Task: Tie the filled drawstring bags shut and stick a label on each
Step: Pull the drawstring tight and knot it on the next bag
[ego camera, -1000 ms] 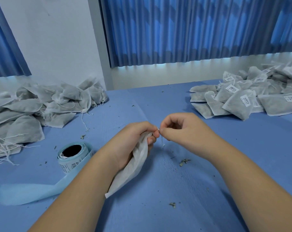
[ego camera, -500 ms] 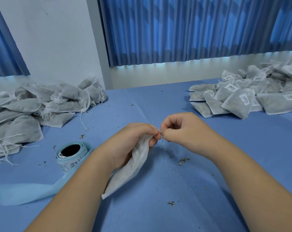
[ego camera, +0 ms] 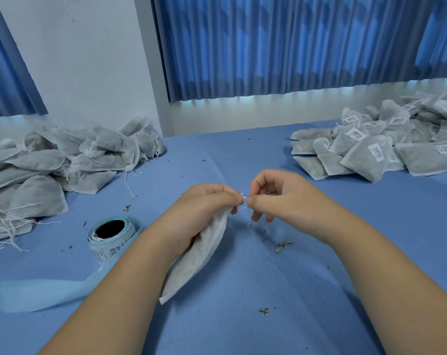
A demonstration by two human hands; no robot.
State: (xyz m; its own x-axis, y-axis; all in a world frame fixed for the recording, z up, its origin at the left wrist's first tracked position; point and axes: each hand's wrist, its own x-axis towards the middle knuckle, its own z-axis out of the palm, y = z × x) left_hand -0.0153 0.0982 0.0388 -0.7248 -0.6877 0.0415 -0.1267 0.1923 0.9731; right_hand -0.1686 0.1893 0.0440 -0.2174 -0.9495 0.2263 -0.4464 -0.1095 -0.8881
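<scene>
The left grip (ego camera: 207, 208) is clenched around the neck of a filled drawstring bag (ego camera: 199, 260), whose soft body hangs down toward the bench (ego camera: 281, 316). Just beside, the right grip (ego camera: 281, 196) pinches the thin white string (ego camera: 244, 201). The bag seems light and limp; the fine string probably needs fingertips close to the neck.

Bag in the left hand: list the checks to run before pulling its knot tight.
1. Grip of the left hand round the neck of the bag: ok.
2. Pinch of the right hand on the drawstring: ok.
3. A loop of drawstring shows between the hands: ok.
4. Knot closed: cannot tell, too small.
5. Label on the bag's visible side: not ok, none.
6. The label roll stands on the table beside the left forearm: ok.
</scene>
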